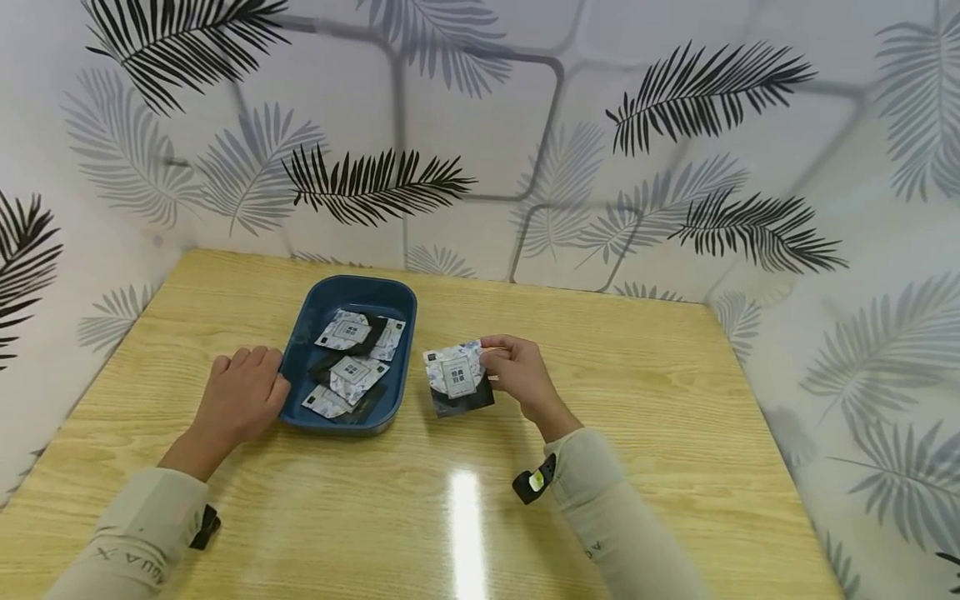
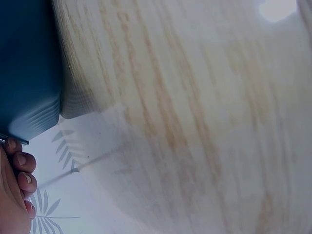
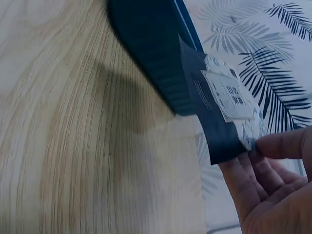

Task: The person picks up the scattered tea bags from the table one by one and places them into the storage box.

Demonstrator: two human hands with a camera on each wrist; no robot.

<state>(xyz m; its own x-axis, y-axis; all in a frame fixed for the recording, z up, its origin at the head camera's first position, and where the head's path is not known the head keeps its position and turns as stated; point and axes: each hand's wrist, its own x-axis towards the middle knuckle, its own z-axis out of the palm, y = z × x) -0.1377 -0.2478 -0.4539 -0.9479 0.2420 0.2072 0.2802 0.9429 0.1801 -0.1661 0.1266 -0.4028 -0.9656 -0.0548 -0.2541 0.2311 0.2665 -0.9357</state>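
Observation:
My right hand [image 1: 527,383] pinches a flat square sachet [image 1: 457,377] by its right edge, thumb on the printed face. Half of the sachet is pale with a floral print and a label, the rest black. It hangs tilted over the table, right of a blue plastic tub [image 1: 408,358]. In the right wrist view the sachet [image 3: 214,105] is apart from the tub wall [image 3: 148,48]. My left hand [image 1: 246,393] grips the tub's left rim; curled fingers [image 2: 25,181] show at that rim in the left wrist view. Several similar sachets [image 1: 352,375] lie overlapping inside the tub.
The tub stands on a light wood-grain table [image 1: 637,392], left of its middle. Patterned wall covering [image 1: 480,125] with leaf prints rises behind the table and along its sides. A bright reflection runs along the table front.

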